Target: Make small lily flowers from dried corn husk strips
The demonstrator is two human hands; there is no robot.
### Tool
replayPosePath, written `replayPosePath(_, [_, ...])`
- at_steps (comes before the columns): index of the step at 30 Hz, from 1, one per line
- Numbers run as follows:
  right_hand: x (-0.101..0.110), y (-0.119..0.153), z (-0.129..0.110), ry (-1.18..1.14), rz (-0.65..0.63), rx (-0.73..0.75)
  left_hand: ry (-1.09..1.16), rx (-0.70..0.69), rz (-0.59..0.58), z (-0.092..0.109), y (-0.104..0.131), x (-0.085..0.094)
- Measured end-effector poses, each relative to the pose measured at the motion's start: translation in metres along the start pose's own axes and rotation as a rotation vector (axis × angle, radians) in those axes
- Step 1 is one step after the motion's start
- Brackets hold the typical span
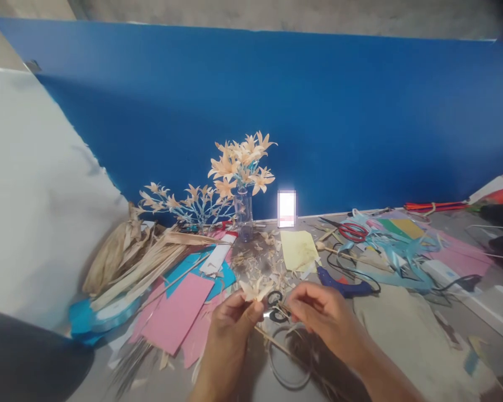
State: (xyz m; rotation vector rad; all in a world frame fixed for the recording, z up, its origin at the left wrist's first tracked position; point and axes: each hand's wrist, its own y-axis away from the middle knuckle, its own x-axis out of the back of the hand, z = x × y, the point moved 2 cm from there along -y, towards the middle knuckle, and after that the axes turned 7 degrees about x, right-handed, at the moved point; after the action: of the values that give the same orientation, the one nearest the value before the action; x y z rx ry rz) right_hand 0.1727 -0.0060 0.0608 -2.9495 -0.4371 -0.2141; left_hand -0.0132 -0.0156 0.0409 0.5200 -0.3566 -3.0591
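My left hand [237,318] pinches a cream handmade flower [255,290] between thumb and fingers, its petals spread upward. Close to its right, my right hand [318,310] has thumb and fingertips pressed together; anything between them is too small to make out. Black scissors handles [275,297] show in the gap between the two hands. Below the hands lie a thin stick [272,339] and a round ring-like loop [291,385] on the table. Straight ahead, a clear glass vase [243,215] holds a bunch of similar cream flowers [243,159] with light blue stems.
Left are more blue-stemmed flowers [193,201], dried husks [126,262], pink paper [180,312] and blue ribbon [104,318]. Right are a blue glue gun [346,286], red-handled scissors [352,232], yellow paper [297,251] and a white power strip [478,307]. A blue panel [318,123] stands behind.
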Motion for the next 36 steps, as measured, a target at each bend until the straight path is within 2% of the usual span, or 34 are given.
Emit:
replayPosePath(2, [-0.008,-0.001,0.0,0.02,-0.02,0.019,0.021,-0.021,-0.024,0.001,0.0,-0.004])
replayPosePath(6, [-0.014,-0.004,0.006,-0.063,0.077,-0.008,0.079,0.002,-0.087,0.0,0.003,-0.013])
replayPosePath(8, [-0.019,-0.006,0.006,-0.161,-0.036,-0.028,0.126,0.05,-0.187,0.001,0.005,-0.018])
replayPosePath(10, [-0.026,-0.008,0.004,-0.216,-0.236,-0.038,0.219,0.148,-0.322,0.004,0.007,-0.023])
replayPosePath(12, [-0.03,-0.011,0.003,-0.158,-0.365,-0.02,0.272,0.258,-0.432,0.007,0.009,-0.023])
replayPosePath(13, [-0.029,-0.013,0.005,-0.094,-0.396,-0.013,0.258,0.291,-0.442,0.01,0.009,-0.02])
replayPosePath(14, [-0.027,-0.013,0.008,-0.021,-0.405,-0.016,0.213,0.297,-0.422,0.012,0.008,-0.015])
replayPosePath(16, [-0.015,-0.014,0.016,0.081,-0.369,-0.054,0.071,0.238,-0.286,0.018,0.005,0.002])
replayPosePath(18, [0.004,-0.012,0.025,0.063,-0.242,-0.081,-0.04,0.163,-0.139,0.023,0.0,0.023])
replayPosePath(21, [0.031,-0.007,0.034,-0.197,-0.001,-0.034,-0.23,0.094,0.044,0.025,-0.007,0.045])
replayPosePath(24, [0.04,-0.002,0.037,-0.41,0.13,0.005,-0.307,-0.007,0.164,0.02,-0.006,0.048])
replayPosePath(27, [0.032,0.001,0.037,-0.362,0.155,-0.029,-0.382,-0.119,0.178,0.013,0.002,0.033])
replayPosePath(31, [0.014,0.005,0.025,-0.139,0.093,-0.054,-0.426,-0.286,0.096,0.009,0.01,0.014])
replayPosePath(36, [0.0,0.007,0.006,-0.013,-0.021,0.014,-0.419,-0.353,0.024,0.005,0.011,0.008])
